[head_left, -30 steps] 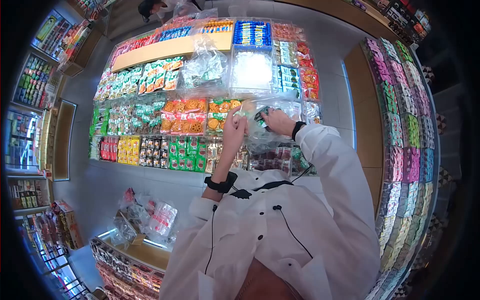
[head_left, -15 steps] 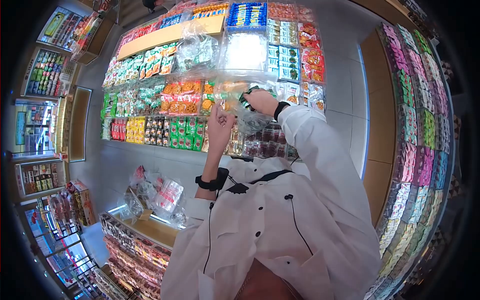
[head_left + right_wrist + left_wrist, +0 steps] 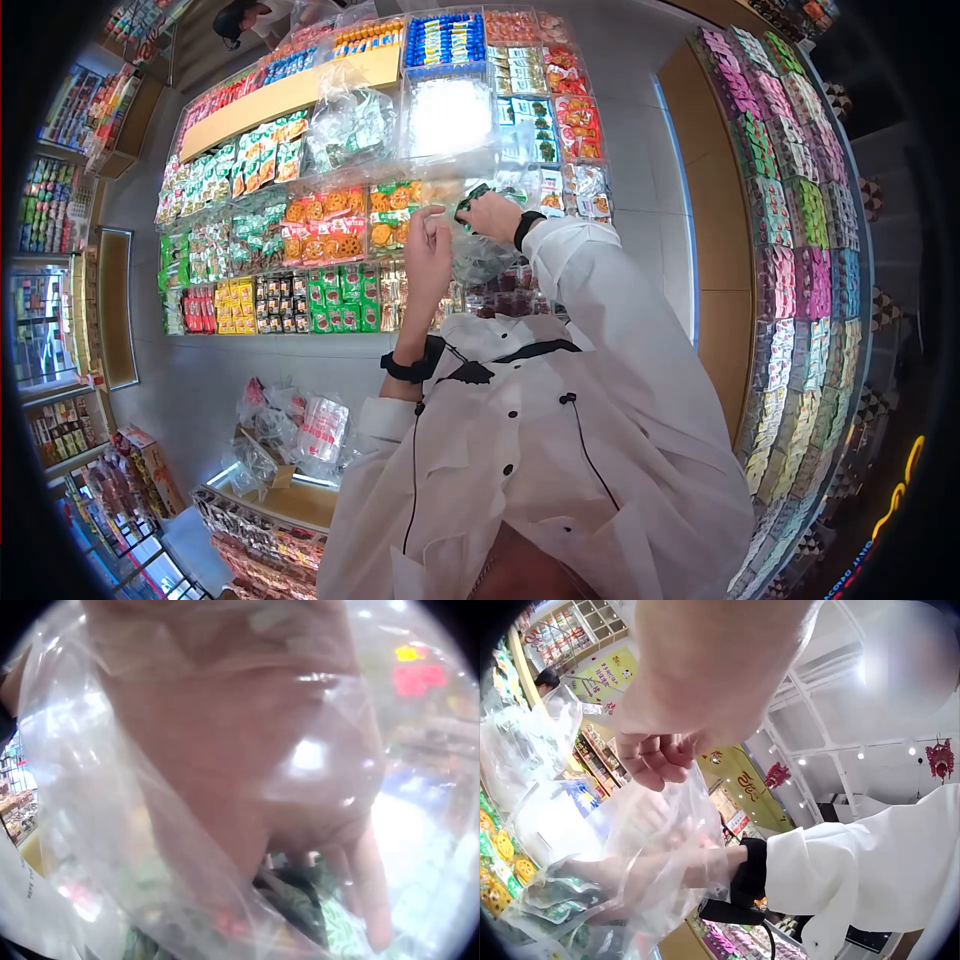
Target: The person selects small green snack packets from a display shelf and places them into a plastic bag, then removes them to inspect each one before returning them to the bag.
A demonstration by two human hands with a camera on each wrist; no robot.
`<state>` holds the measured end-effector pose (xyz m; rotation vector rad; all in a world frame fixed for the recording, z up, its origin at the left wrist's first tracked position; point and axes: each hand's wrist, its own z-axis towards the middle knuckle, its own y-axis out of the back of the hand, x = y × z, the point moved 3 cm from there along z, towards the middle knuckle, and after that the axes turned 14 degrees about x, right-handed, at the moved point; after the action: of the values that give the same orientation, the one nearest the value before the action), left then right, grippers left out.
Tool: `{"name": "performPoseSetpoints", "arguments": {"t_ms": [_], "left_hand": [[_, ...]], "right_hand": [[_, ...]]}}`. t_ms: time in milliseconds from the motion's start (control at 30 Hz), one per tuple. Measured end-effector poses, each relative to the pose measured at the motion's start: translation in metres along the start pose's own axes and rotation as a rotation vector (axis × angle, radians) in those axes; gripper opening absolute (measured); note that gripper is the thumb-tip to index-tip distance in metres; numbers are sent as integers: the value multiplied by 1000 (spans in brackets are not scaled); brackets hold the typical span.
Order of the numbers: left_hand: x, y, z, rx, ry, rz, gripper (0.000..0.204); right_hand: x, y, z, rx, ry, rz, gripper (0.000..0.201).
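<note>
A clear plastic bag (image 3: 664, 825) hangs from my left hand (image 3: 427, 255), whose curled fingers pinch it near its upper edge. My right hand (image 3: 493, 216) is inside that bag, its skin showing through the film in both wrist views. Between the right thumb and fingers is a dark green and white snack packet (image 3: 304, 900), its green end (image 3: 473, 195) showing in the head view. More greenish packets (image 3: 555, 896) lie around the right fingertips in the left wrist view, blurred behind the film.
Under the hands stretches a display of divided trays with pretzel packets (image 3: 325, 225), green packets (image 3: 345, 300) and a bright white box (image 3: 450, 115). A filled clear bag (image 3: 350, 130) sits farther back. Shelves (image 3: 800, 290) run along the right; wrapped bundles (image 3: 322, 428) lie behind at lower left.
The head view has shifted. My right hand has come nearer to my left hand, bringing the green packet with it. The left hand keeps its grip on the bag.
</note>
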<state>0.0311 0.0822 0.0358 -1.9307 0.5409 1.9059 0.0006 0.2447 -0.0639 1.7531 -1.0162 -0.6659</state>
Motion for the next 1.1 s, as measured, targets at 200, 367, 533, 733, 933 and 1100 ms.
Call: {"name": "performPoseSetpoints", "arguments": {"t_ms": [200, 367, 533, 733, 933, 1100], "left_hand": [[8, 14, -14, 158, 24, 67, 23], [10, 20, -15, 179, 30, 11, 23], [-1, 26, -7, 238, -61, 9, 26], [-2, 33, -12, 283, -52, 39, 26], [0, 39, -21, 267, -13, 67, 26], [-2, 30, -19, 199, -45, 66, 27]], "right_hand": [[-6, 13, -12, -41, 20, 8, 19], [-11, 25, -13, 69, -48, -23, 22], [1, 26, -14, 146, -70, -127, 27], [5, 58, 3, 444, -250, 152, 29], [6, 56, 22, 757, -373, 206, 31], [-4, 57, 16, 762, -398, 317, 34]]}}
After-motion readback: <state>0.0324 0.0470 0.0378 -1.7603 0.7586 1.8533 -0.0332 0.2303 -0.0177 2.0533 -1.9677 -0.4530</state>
